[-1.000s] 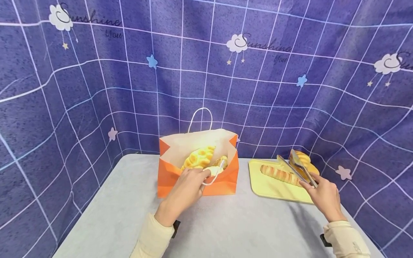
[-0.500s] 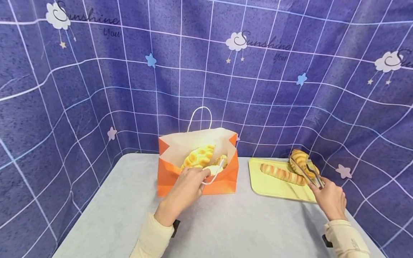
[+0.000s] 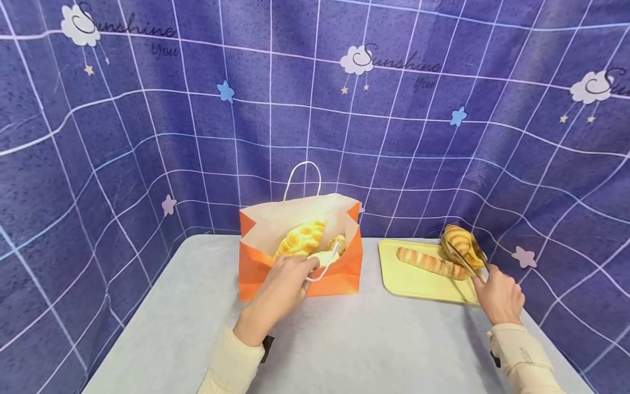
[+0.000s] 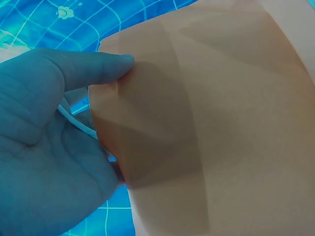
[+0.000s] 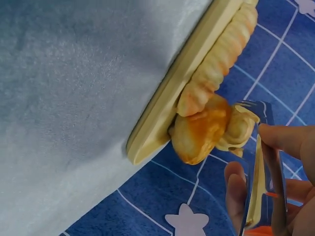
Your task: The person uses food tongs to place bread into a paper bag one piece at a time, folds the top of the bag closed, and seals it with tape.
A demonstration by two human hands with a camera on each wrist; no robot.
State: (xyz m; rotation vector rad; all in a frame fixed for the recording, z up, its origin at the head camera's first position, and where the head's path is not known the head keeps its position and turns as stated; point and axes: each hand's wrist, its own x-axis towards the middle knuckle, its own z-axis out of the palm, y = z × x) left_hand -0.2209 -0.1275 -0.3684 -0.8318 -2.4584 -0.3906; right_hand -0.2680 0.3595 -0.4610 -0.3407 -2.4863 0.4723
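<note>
Pinching bag rim (image 3: pixel 256 252), left hand (image 3: pixel 283 287)

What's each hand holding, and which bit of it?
The left hand pinches the orange paper bag by its near rim; the right hand grips the metal tongs by their handle end.

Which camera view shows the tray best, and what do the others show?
The head view: it shows most of the tray, with bread covering part. The right wrist view catches only one side and corner, cut off at the top. The left wrist view shows none.
</note>
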